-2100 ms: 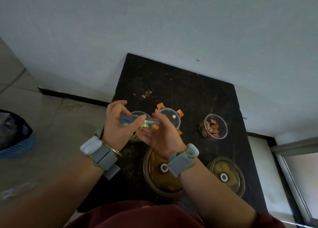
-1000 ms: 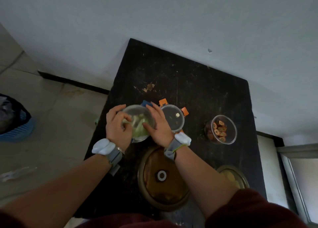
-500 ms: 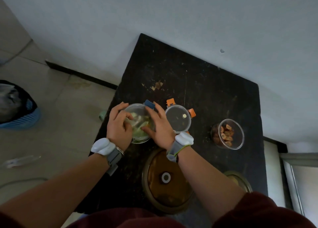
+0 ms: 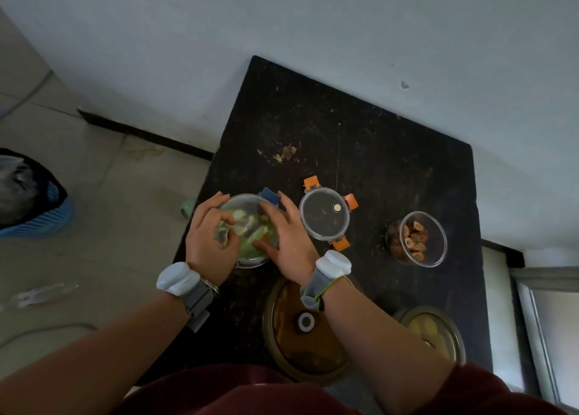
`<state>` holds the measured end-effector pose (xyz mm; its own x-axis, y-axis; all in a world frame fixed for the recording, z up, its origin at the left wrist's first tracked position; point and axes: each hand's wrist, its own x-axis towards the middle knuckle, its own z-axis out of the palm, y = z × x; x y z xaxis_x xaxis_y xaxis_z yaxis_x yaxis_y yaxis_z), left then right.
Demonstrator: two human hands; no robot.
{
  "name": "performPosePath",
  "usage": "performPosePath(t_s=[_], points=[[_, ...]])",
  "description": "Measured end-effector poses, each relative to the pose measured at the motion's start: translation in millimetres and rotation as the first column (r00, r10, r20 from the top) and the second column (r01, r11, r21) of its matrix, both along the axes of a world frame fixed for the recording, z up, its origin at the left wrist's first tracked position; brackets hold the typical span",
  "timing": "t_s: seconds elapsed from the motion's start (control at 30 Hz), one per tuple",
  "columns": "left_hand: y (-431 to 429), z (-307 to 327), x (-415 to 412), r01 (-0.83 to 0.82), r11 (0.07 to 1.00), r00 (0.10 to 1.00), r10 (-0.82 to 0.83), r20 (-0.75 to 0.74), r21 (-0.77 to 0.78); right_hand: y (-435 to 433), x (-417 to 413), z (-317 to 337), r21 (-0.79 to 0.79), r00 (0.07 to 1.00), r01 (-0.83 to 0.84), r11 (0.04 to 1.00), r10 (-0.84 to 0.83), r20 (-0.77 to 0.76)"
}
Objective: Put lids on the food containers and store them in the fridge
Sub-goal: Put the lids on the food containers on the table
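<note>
A round glass container of green vegetables (image 4: pixel 250 226) stands on the black table (image 4: pixel 360 138), covered by a clear lid with blue clips (image 4: pixel 270 195). My left hand (image 4: pixel 210 239) grips its left rim and my right hand (image 4: pixel 286 239) presses on the lid's right side. Just to the right lies a separate clear lid with orange clips (image 4: pixel 324 215). Further right stands an open glass container of brown food pieces (image 4: pixel 416 239), without a lid.
Two round dishes with amber glass lids sit near me: a large one (image 4: pixel 300 330) and a smaller one (image 4: pixel 432 330) at the right. A blue basket with a dark bag (image 4: pixel 28 195) lies on the tiled floor at left. The white wall runs behind the table.
Two seconds ago my hands held the blue-clipped lid above the vegetable container. It now lies on the container, with both hands pressing at its rim. The camera view has shifted slightly.
</note>
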<state>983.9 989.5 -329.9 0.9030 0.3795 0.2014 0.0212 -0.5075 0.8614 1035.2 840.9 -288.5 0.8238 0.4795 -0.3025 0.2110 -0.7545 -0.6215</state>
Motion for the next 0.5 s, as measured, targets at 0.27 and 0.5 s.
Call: performPosePath(t_s=[0.27,0.5], points=[[9,-4,-3,0.02,1.0,1.0,-0.02,0.022,0.0,8,-8,1,-0.074,1.0,-0.01,0.997,0.01,-0.001],[4,-5,-2,0.05,0.999,0.997,-0.049,-0.058,0.012,6,-3,2,-0.124,1.0,-0.021,0.992,0.018,-0.023]])
